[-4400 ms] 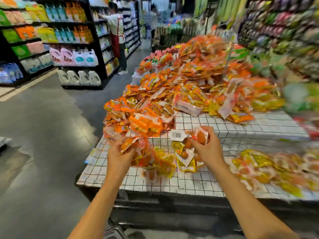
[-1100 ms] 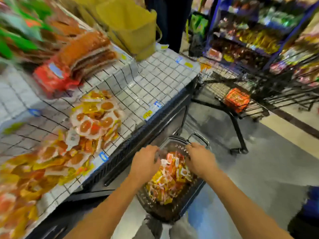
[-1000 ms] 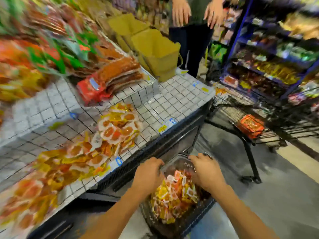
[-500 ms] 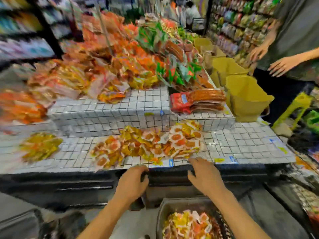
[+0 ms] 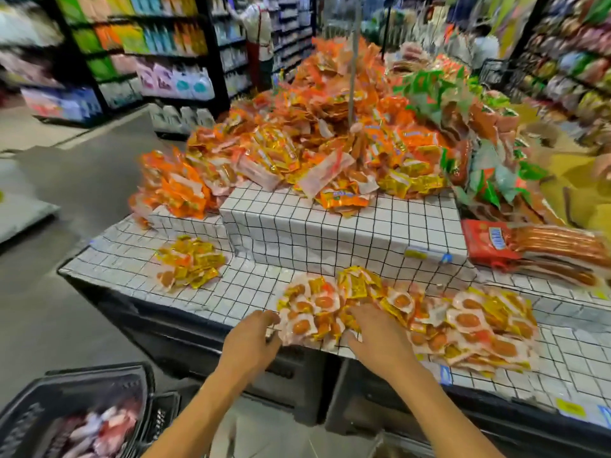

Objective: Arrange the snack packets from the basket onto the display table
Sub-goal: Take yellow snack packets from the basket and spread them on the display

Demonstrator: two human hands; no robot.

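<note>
Now that both hands are up out of the basket (image 5: 99, 375) and at the front edge of the display table (image 5: 251, 289), the work shifts from fetching to laying out. A second back they are down among the packets in the basket; at this moment the left hand (image 5: 249, 338) sits with bent fingers against the left edge of the long pile of snack packets (image 5: 463, 322), and whether it pinches one I cannot tell. The right hand (image 5: 377, 335) lies palm down on the same pile, fingers stretched forward over the wrappers and thumb out to the side. A smaller heap of yellow packets (image 5: 188, 266) lies apart to the left on the checked cloth. The basket stands low at the left, below the table, blurred, with packets visible inside. Judging by that, the job is only partly done: more trips to the basket are needed, and this pile looks ready for spreading or tidying.
</note>
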